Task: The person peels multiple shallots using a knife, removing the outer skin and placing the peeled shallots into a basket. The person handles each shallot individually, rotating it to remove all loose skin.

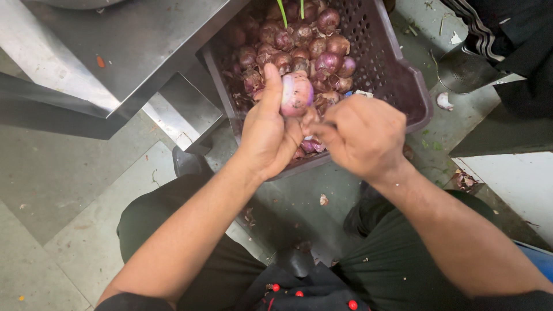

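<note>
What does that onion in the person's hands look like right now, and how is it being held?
The onion is a red one, partly peeled: its upper face shows pale, glossy pinkish-white flesh with fine purple streaks, while darker purple skin remains lower down. It sits in the left hand, thumb pressed up along its left side. The right hand is closed just beside it, fingers at its lower edge, seemingly pinching skin. It is held above the dark perforated plastic crate of unpeeled onions.

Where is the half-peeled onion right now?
In the head view, upper centre: the half-peeled onion is held in the left hand, above the near edge of the dark crate of red onions, with the right hand beside it.
</note>
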